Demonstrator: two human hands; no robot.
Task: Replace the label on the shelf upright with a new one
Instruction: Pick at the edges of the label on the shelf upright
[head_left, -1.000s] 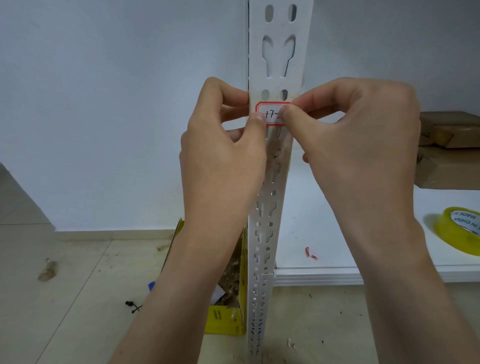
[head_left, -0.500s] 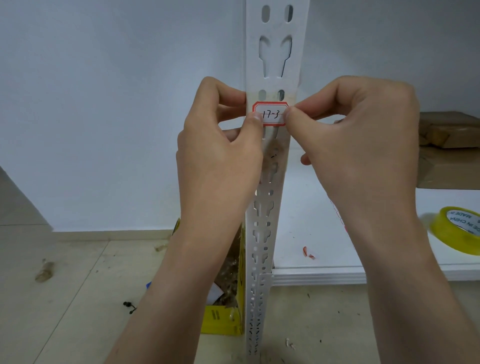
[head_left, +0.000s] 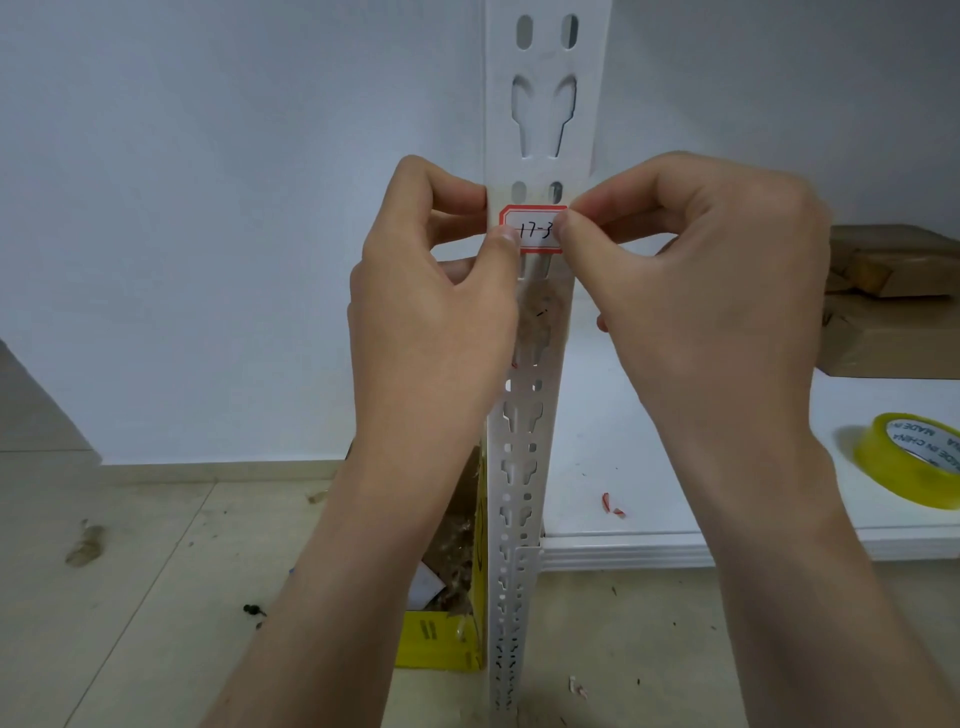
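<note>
A white perforated shelf upright rises through the middle of the view. A small white label with a red border and handwritten "17-3" lies flat against it. My left hand has its thumb on the label's left edge, its fingers around the upright's left side. My right hand pinches the label's right edge between thumb and forefinger. Below the label, brownish glue residue marks the upright.
A white shelf board extends to the right, carrying a yellow tape roll, small red label scraps and cardboard parcels. A yellow box with scraps stands on the tiled floor behind the upright. The floor is littered with debris.
The label has stayed on the upright. My right thumb uncovered the label's right end half a second ago, then came back over it. The left thumb kept its place.
</note>
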